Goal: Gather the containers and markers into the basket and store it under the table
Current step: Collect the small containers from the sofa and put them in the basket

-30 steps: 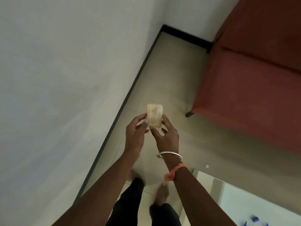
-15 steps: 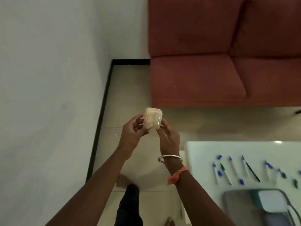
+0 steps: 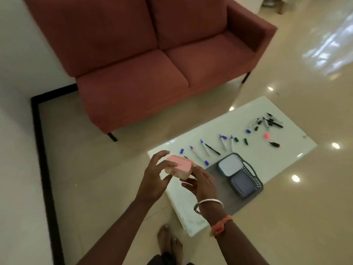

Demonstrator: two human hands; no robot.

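You held the pink container (image 3: 178, 167) over the bench (image 3: 286, 150) corner: left grip (image 3: 154, 180) curled round its end, right grip (image 3: 200, 183) cupping it from below. Small blue marks on its side were illegible. The basket (image 3: 252, 169) sat on the bench, with markers (image 3: 206, 148) scattered beside it.

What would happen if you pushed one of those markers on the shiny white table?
It would probably roll, since the markers look thin and round. The table looks glossy, so it may slide easily too. It seems small, so likely light.
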